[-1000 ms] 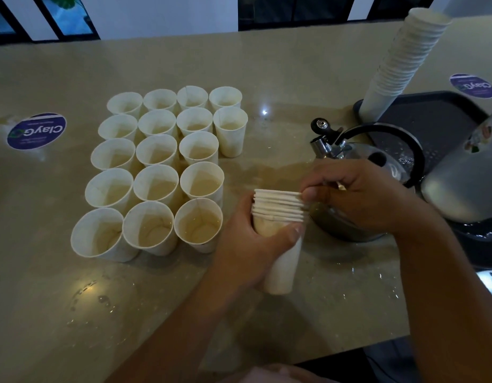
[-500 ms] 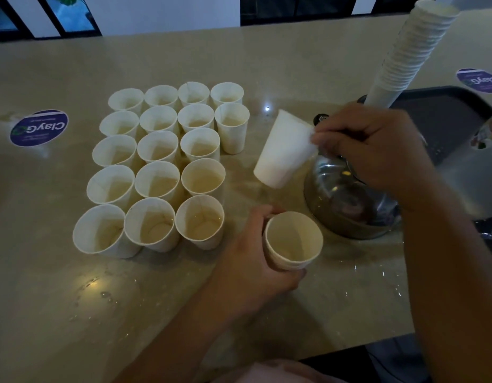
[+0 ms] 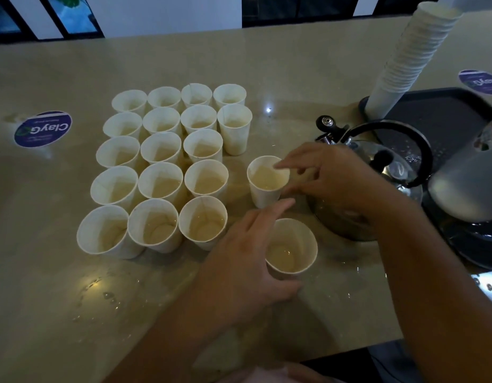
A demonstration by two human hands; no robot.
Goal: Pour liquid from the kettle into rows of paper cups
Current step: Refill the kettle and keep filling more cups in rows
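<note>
Several white paper cups (image 3: 162, 153) stand in rows on the beige counter (image 3: 267, 64); some show liquid inside. To their right stands one more upright cup (image 3: 267, 186); my right hand (image 3: 338, 183) pinches its rim between a fingertip and the thumb. Nearer to me, my left hand (image 3: 245, 266) holds a short nested cup stack (image 3: 292, 250), thumb curled round its near side, index finger stretched toward the single cup. The steel kettle (image 3: 388, 167) with a black handle sits just behind my right hand, partly hidden by it.
A tall leaning stack of cups (image 3: 410, 51) stands on a black tray (image 3: 446, 114) at the back right. A grey rounded appliance (image 3: 466, 186) sits at the right edge. Round purple stickers (image 3: 43, 128) lie on the counter. Water drops (image 3: 106, 294) spot the near counter.
My right hand pulled one cup off the stack, turned it upright and set it down right of the rows. My left hand kept the rest of the stack.
</note>
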